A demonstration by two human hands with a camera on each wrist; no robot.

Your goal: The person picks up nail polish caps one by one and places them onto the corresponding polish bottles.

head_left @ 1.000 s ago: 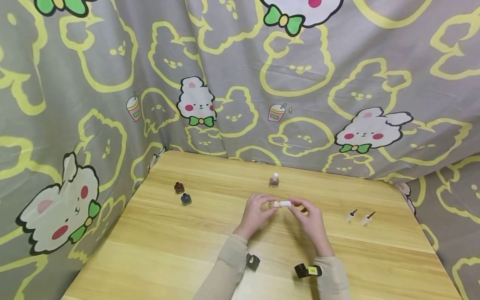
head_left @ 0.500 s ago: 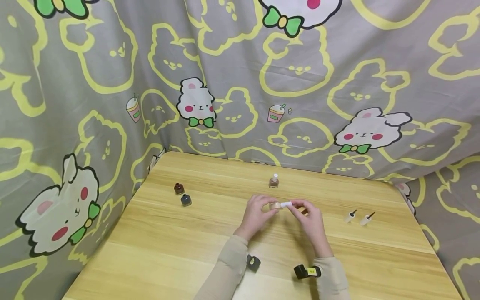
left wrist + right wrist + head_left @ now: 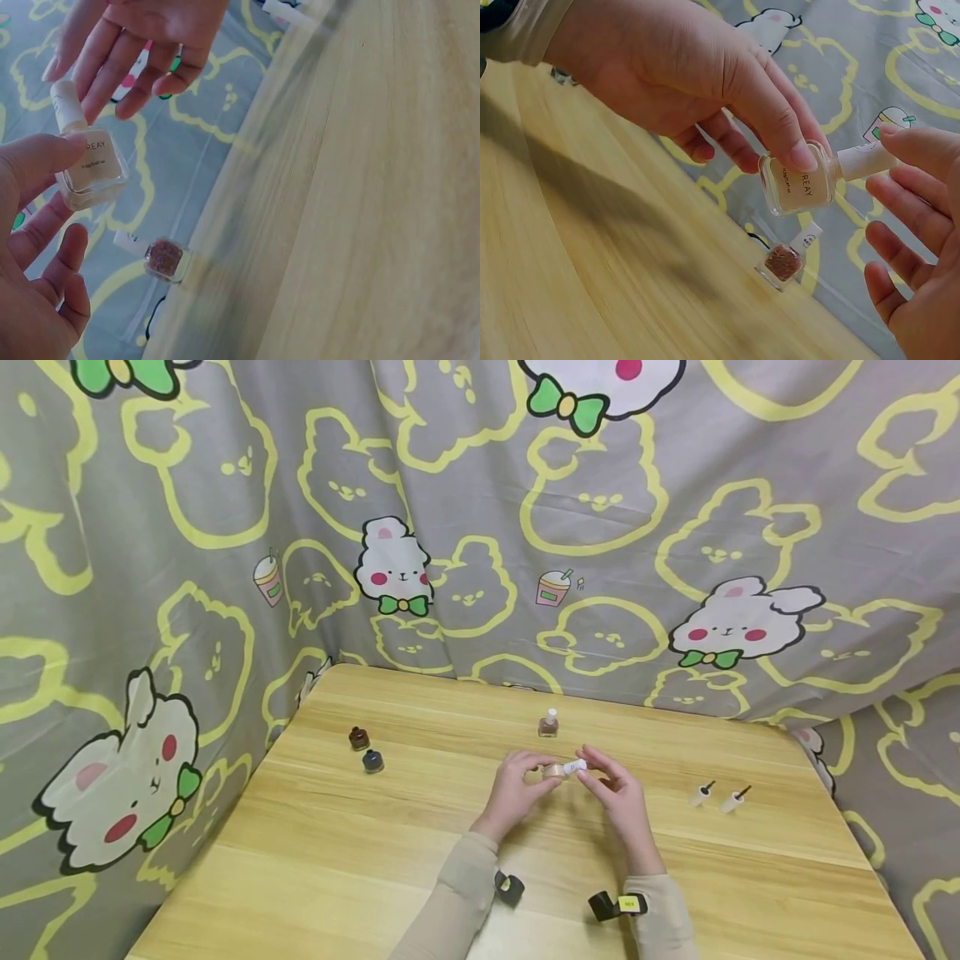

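Observation:
My left hand (image 3: pixel 517 785) pinches a small nail polish bottle (image 3: pixel 553 771) with pale beige polish between thumb and fingers. The glass is square and clear, with dark lettering on its front in the left wrist view. A white cap (image 3: pixel 866 160) sits on its neck and points toward my right hand (image 3: pixel 618 793). The right thumb and index finger lie on either side of this cap, near its end, in a light pinch. The other right fingers spread out below, bent loosely. The bottle is tilted on its side above the wooden table (image 3: pixel 360 843).
Behind the hands stands a capped brownish-pink nail polish bottle (image 3: pixel 548 724). At left are two uncapped bottles, one dark red (image 3: pixel 358 738) and one dark blue (image 3: pixel 372 762). Two white brush caps (image 3: pixel 702 794) stand brush-up at right. A patterned grey curtain (image 3: pixel 480 635) hangs behind the table.
The cap end of the held bottle has turned slightly upward. My right index finger has lifted and straightened while the left hand keeps its hold. The bottles on the table have not moved.

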